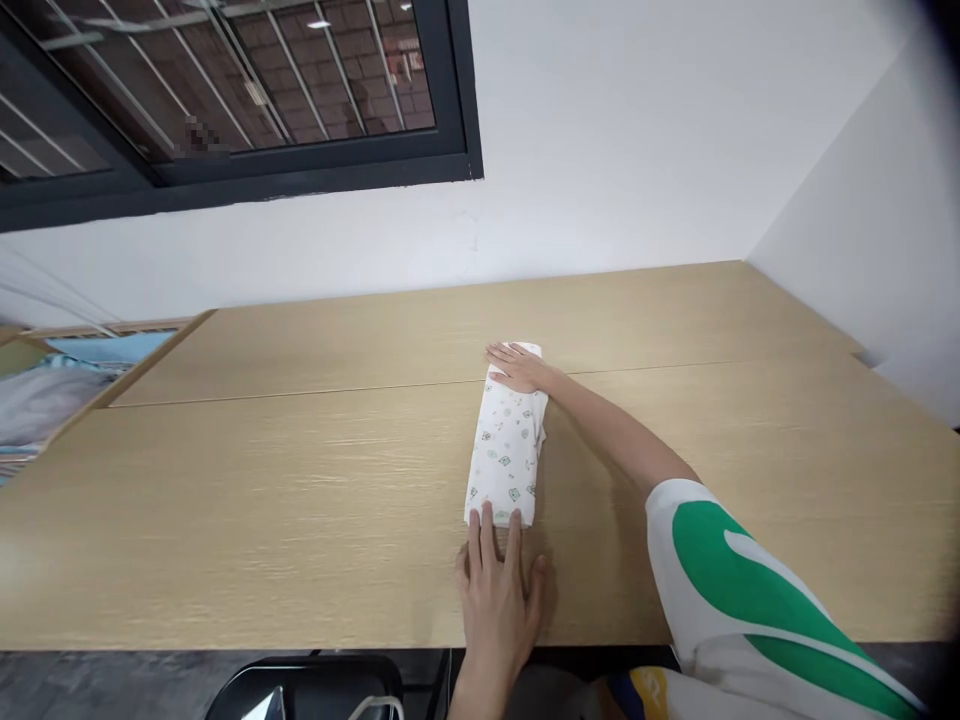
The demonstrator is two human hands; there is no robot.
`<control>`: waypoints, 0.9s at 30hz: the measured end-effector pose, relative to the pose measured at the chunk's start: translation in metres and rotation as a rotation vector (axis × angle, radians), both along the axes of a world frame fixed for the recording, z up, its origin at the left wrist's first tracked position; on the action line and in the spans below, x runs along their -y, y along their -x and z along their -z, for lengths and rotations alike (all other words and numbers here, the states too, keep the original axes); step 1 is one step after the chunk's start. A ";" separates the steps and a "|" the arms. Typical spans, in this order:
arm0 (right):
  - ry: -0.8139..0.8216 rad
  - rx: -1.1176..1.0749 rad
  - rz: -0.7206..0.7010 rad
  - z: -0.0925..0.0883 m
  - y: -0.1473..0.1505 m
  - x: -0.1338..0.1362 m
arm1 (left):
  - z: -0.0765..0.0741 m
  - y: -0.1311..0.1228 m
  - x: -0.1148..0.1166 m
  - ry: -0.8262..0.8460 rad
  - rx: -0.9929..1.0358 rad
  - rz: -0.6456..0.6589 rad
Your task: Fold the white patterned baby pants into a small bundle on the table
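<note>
Bundle: from my screen it's a folded white cloth (506, 450) with little green and grey prints, rolled or folded into a long, tidy strip, lying flat on the table.

Where it sits: roughly mid-table, straddling the seam (300, 396) between two boards, with its far end just past the line.

Right hand (517, 366): open and flat on the far end, fingers spread and pointing left in my view. No clamp, just resting on top.

Left hand (495, 580): open too, with fingertips (486, 520) on the near end of the cloth and the rest of the hand on the wood. The hands are well apart, with the bundle between them.

Table: light oak-look desk (375, 560), with a long run of wood left of the bundle and a decent strip past the far end. The near edge is close under the left hand, and that wrist crosses it.

Wall side: the far edge meets a white wall (300, 240), with a dark-framed window (225, 170) above.

Sleeve: white with a big green swoosh-like stripe (742, 580), on the right arm.

Writing: a yellow and blue patch (637, 695) at the bottom, too blurry to read.

Below the edge: a black chair back (307, 690).
</note>
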State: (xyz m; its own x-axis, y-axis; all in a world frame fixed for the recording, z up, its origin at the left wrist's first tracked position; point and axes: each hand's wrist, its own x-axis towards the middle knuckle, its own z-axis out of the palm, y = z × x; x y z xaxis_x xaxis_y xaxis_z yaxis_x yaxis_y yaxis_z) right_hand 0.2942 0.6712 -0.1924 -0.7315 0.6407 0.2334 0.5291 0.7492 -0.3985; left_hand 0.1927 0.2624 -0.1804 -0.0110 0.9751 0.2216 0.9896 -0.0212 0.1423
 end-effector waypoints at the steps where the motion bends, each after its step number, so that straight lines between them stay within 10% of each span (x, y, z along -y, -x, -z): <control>1: 0.009 -0.004 0.005 -0.001 -0.001 -0.007 | 0.000 0.000 0.000 -0.002 0.000 -0.002; 13: -0.254 0.019 0.342 -0.037 0.010 0.000 | 0.006 0.000 -0.002 -0.058 -0.001 -0.002; 20: -0.249 0.033 0.243 -0.071 -0.006 0.119 | 0.006 -0.001 -0.004 -0.080 0.001 -0.008; 27: 0.024 0.021 -0.142 -0.058 -0.066 0.257 | 0.014 0.002 0.000 -0.205 0.080 0.024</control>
State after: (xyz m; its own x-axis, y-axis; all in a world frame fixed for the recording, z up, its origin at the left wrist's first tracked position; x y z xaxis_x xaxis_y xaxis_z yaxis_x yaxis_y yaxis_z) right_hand 0.3599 0.4141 -0.1346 -0.8198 0.5356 0.2028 0.4268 0.8075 -0.4071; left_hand 0.1905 0.2623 -0.1944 -0.0134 0.9099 0.4146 0.9742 -0.0816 0.2105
